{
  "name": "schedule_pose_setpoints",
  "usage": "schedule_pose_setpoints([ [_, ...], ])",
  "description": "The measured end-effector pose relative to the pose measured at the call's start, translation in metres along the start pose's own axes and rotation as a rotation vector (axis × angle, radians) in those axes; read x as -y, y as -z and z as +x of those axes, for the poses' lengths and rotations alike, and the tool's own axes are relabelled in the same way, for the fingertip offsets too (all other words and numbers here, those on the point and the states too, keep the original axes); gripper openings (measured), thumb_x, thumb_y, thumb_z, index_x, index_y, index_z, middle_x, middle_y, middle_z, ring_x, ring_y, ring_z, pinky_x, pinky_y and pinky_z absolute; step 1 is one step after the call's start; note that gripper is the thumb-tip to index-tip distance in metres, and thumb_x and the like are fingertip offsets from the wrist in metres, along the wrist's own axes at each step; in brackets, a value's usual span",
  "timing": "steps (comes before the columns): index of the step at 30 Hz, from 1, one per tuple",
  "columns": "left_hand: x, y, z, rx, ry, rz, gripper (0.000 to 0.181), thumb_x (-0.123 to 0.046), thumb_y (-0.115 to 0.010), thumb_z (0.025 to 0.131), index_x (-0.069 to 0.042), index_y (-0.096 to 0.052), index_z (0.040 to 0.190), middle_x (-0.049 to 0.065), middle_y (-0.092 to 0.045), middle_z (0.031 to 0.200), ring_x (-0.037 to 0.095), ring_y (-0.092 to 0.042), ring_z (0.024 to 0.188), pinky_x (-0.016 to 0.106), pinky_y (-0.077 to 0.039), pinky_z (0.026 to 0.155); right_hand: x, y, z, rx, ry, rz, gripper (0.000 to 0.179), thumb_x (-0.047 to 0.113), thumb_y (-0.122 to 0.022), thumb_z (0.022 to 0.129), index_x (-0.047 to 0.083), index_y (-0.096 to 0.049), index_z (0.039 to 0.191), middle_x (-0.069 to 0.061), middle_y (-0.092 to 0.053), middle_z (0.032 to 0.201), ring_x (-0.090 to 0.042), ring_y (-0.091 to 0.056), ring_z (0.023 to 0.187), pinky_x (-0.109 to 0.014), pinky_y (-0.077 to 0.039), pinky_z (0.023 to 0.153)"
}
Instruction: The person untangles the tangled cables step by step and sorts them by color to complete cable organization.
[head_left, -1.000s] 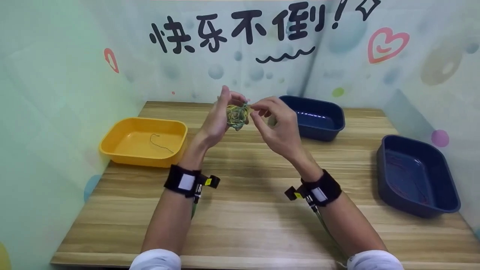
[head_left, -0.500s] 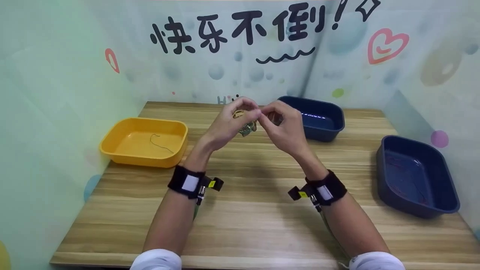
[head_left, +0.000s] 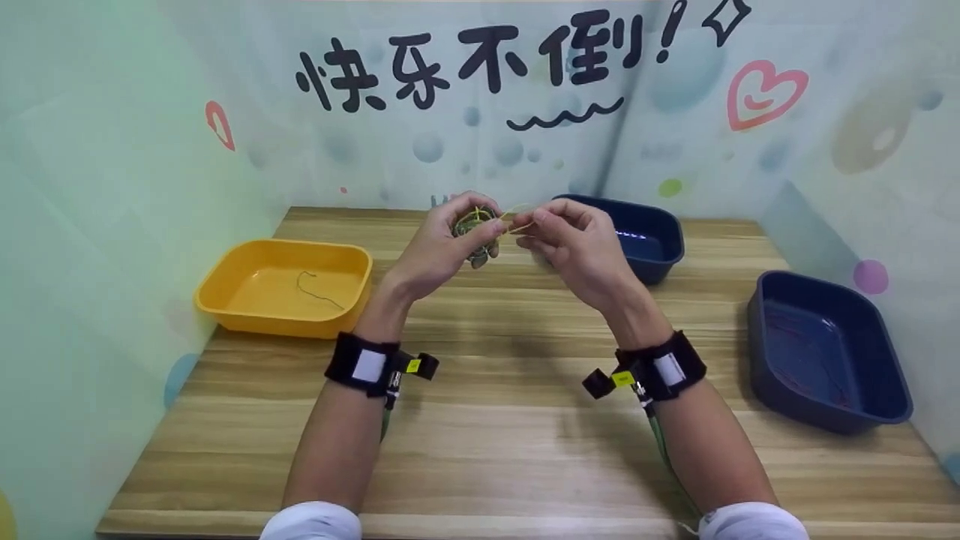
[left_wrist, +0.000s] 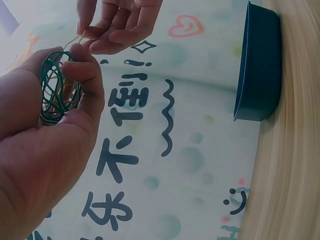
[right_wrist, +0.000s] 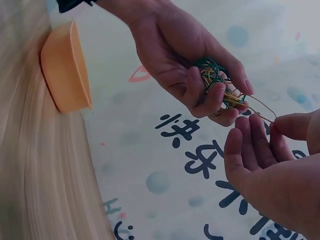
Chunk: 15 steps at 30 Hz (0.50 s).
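Observation:
My left hand (head_left: 439, 247) holds a tangled bundle of green and yellow wire (head_left: 474, 223) in its curled fingers, above the table. In the left wrist view the green loops of the wire bundle (left_wrist: 57, 92) show between thumb and fingers. To its right, my right hand (head_left: 581, 244) pinches a yellow wire strand (right_wrist: 260, 106) between thumb and forefinger. That strand runs as a thin loop from the bundle to the pinch. The other fingers of the right hand (right_wrist: 280, 175) are loosely bent beneath it.
A yellow bin (head_left: 285, 324) at the left holds one dark wire (head_left: 311, 292). One dark blue bin (head_left: 656, 259) stands at the back, behind the right hand. Another dark blue bin (head_left: 765, 337) with several thin reddish wires is at the right. A printed backdrop (head_left: 420, 165) rises behind the table.
The right hand came in to meet the left at the bundle, then drew slightly right, with a yellow strand now stretched between them. The left hand turned its thumb down over the bundle.

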<state>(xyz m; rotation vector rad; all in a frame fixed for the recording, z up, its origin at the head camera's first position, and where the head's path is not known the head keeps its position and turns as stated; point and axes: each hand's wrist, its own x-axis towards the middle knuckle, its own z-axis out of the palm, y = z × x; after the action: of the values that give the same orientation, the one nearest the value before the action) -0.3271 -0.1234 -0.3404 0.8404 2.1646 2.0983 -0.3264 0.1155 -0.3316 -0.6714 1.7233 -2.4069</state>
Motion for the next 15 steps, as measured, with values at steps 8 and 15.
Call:
schedule_pose_setpoints([
  [8, 0.000, 0.002, -0.002, 0.025, 0.008, 0.048, 0.019, -0.019, -0.073, 0.111, -0.012, -0.070, 0.128, 0.010, -0.072, 0.102, 0.018, -0.069, 0.084, 0.026, -0.059, 0.071, 0.006, -0.002, -0.002, -0.020, -0.007, 0.172, 0.018, 0.005, -0.060, 0.115, 0.007, -0.070, 0.100, -0.004, -0.070, 0.090, -0.016, -0.071, 0.082, -0.031, -0.068, 0.086],
  [15, -0.002, 0.009, -0.003, 0.003, -0.010, 0.067, 0.020, -0.016, -0.073, 0.110, -0.009, -0.071, 0.129, 0.008, -0.071, 0.119, 0.016, -0.067, 0.084, 0.022, -0.057, 0.068, 0.007, 0.010, -0.003, -0.056, 0.195, -0.170, 0.010, 0.007, -0.067, 0.113, 0.001, -0.070, 0.106, -0.002, -0.061, 0.083, -0.016, -0.055, 0.071, -0.024, -0.054, 0.063],
])
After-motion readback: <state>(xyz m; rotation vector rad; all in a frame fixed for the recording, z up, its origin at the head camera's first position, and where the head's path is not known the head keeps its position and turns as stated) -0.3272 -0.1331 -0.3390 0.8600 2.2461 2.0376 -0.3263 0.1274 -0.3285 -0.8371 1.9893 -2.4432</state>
